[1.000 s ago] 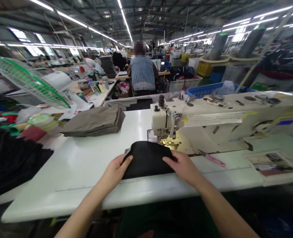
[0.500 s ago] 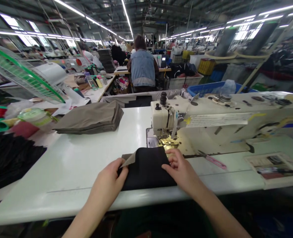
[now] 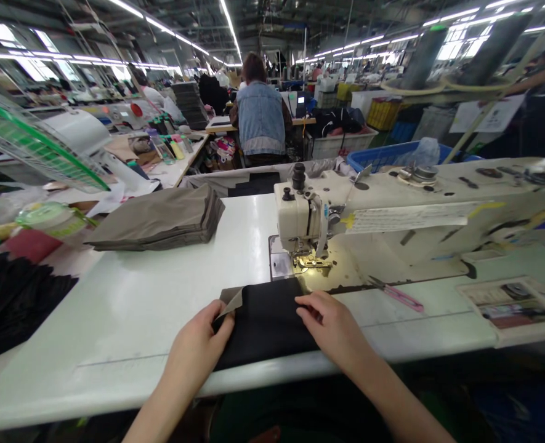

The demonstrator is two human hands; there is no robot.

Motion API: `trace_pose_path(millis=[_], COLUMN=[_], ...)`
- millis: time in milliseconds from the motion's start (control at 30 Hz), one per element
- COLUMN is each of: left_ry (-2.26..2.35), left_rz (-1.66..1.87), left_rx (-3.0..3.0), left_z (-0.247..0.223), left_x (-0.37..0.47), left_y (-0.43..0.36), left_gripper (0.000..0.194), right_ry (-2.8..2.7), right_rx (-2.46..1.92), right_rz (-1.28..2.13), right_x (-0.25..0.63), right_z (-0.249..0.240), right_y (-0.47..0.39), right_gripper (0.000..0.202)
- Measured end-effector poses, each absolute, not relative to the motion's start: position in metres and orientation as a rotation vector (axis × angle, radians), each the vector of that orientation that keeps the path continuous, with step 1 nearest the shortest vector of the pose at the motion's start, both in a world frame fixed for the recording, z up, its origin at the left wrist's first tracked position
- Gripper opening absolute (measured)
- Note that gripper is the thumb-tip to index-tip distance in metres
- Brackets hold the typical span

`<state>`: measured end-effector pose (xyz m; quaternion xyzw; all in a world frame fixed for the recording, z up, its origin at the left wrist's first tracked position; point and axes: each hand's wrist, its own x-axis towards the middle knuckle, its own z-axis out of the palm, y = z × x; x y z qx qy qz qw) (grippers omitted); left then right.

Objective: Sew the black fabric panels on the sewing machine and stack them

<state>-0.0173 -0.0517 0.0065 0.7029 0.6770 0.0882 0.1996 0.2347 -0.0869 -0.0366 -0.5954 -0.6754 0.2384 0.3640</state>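
A black fabric piece (image 3: 267, 320) lies on the table's front edge, just before the sewing machine (image 3: 300, 221). Under its left side sits a grey-brown fabric piece (image 3: 232, 298), whose corner is turned up over the black. My left hand (image 3: 202, 338) pinches that left edge between thumb and fingers. At the black piece's right edge, my right hand (image 3: 330, 323) has thumb and fingertips closed on the cloth. The lit presser foot (image 3: 313, 264) is beyond the fabric, apart from it.
A stack of grey-brown fabric pieces (image 3: 161, 218) lies at the left back of the table. Pink-handled thread snips (image 3: 399, 295) rest right of my right hand, near a parts tray (image 3: 516, 307). A fan (image 3: 36, 141) stands far left. A person in a denim vest (image 3: 260, 117) sits ahead.
The view has shifted slightly. My right hand's fingers have drawn closer together at the fabric's right edge, and the black piece lies flatter. At far right, a person holding paper has come into view.
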Motion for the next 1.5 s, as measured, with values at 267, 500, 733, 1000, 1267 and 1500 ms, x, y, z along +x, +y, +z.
trace_pose_path(millis=[267, 500, 733, 1000, 1267, 1500], left_ry=[1.91, 1.923, 1.947, 1.934, 1.95, 2.001], left_rz=[0.193, 0.158, 0.113, 0.101, 0.497, 0.462], left_rx=[1.97, 1.992, 1.994, 2.021, 1.827, 1.771], left_z=[0.007, 0.008, 0.009, 0.008, 0.007, -0.003], left_x=[-0.013, -0.012, -0.01, -0.011, -0.018, -0.026], left_y=[-0.051, -0.05, -0.05, -0.05, -0.045, -0.039], left_gripper=[0.026, 0.025, 0.025, 0.023, 0.024, 0.021], right_ry=[-1.699, -1.693, -1.702, -1.743, -1.815, -1.837], right_rx=[-1.564, -1.577, -1.621, -1.67, -1.633, -1.589], right_rz=[0.625, 0.604, 0.622, 0.629, 0.491, 0.397], right_x=[0.236, 0.235, 0.234, 0.234, 0.233, 0.236], right_z=[-0.036, -0.036, -0.033, -0.03, -0.038, -0.051], right_y=[-0.089, -0.088, -0.088, -0.085, -0.087, -0.088], right_gripper=[0.018, 0.018, 0.019, 0.025, 0.023, 0.034])
